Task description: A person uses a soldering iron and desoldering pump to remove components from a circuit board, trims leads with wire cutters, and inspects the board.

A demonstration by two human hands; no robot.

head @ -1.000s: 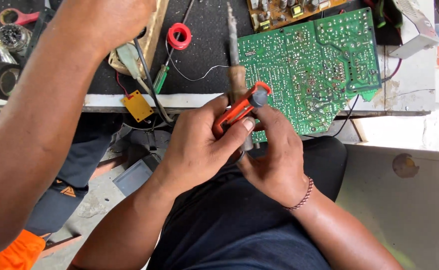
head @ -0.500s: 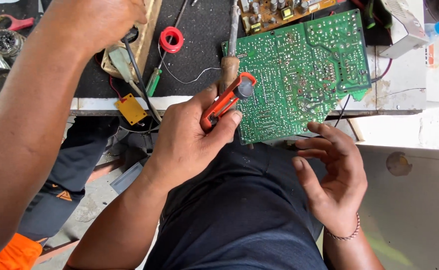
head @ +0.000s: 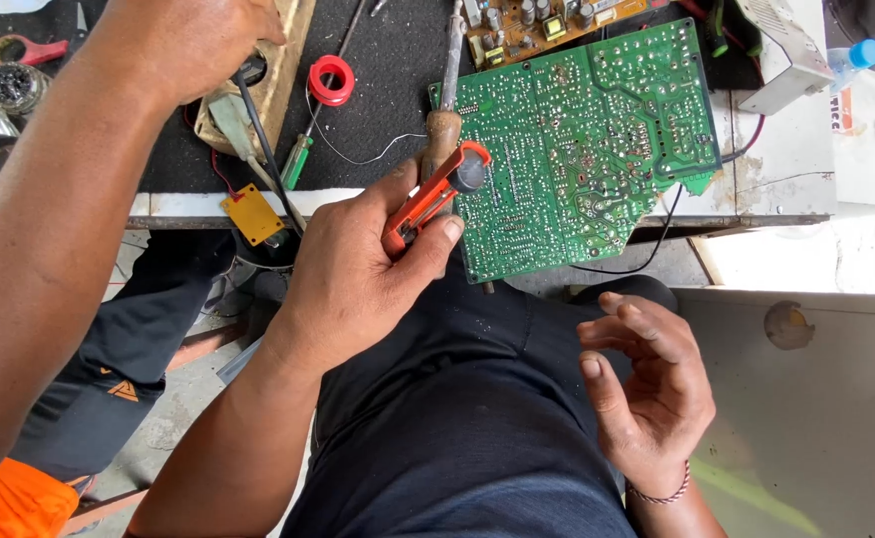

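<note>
One head view. Left hand (head: 358,269) grips a slim orange plastic cutter (head: 428,199), touching the near-left edge of the green pitted circuit board (head: 587,149). Right hand (head: 647,389) hangs open, empty, below the board's overhanging edge, over dark cloth.

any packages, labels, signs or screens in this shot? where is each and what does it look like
No screens or signs.
White box: on the bench at the far right edge, rectangular, white with a small patch of red print.
Plastic bottle: top right corner, clear body, blue cap.
Yellow tag: at the bench's front edge, left of the left hand, flat, rectangular, plain yellow.
</note>
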